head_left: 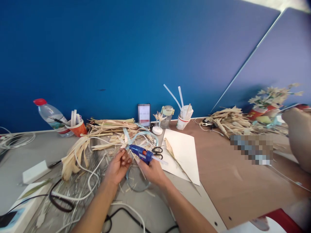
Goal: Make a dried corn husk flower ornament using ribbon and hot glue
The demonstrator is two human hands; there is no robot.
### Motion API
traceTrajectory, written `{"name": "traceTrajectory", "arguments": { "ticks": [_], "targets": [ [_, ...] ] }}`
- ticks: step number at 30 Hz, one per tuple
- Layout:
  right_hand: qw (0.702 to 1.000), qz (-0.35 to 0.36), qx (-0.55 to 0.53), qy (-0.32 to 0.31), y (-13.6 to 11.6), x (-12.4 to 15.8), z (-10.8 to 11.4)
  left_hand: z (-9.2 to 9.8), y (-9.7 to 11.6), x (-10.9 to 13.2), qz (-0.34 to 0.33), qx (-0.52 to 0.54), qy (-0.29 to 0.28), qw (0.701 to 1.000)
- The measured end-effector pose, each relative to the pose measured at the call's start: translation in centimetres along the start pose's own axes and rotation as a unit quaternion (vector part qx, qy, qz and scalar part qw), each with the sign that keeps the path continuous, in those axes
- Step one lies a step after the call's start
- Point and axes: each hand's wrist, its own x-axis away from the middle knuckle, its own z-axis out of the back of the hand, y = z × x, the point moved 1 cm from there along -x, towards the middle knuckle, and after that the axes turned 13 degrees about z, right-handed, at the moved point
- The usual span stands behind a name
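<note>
My right hand (pixel 152 170) grips a blue hot glue gun (pixel 141 153), whose nozzle points left and a translucent glue stick (pixel 159 159) sticks out of its back. Close to the nozzle, my left hand (pixel 119 165) pinches a small pale husk flower (pixel 123 141) between bent fingers. Whether the nozzle touches the flower I cannot tell. Black-handled scissors (pixel 157 150) lie just beyond the glue gun. Light-blue ribbon (pixel 139 134) loops behind my hands, among scattered strips of dried corn husk (pixel 111 125).
A white paper sheet (pixel 182 152) bears a dried stem. At the back stand a bottle (pixel 52 115), an orange cup (pixel 80 128), a phone (pixel 144 115), a jar (pixel 167 117) and a cup with glue sticks (pixel 183 122). Cables and wires cover the left. Another person's arm (pixel 298 139) reaches in at right.
</note>
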Motion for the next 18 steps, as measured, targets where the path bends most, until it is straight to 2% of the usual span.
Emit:
{"name": "traceTrajectory", "arguments": {
  "ticks": [12,18],
  "targets": [
    [0.999,0.008,0.018,-0.029,-0.16,0.03,-0.04,0.26,0.10,-0.17,-0.007,0.020,-0.006,1.000],
    [1.000,0.004,0.013,-0.011,-0.21,0.13,-0.14,0.24,0.21,-0.16,-0.008,0.030,-0.013,0.999]
  ]
}}
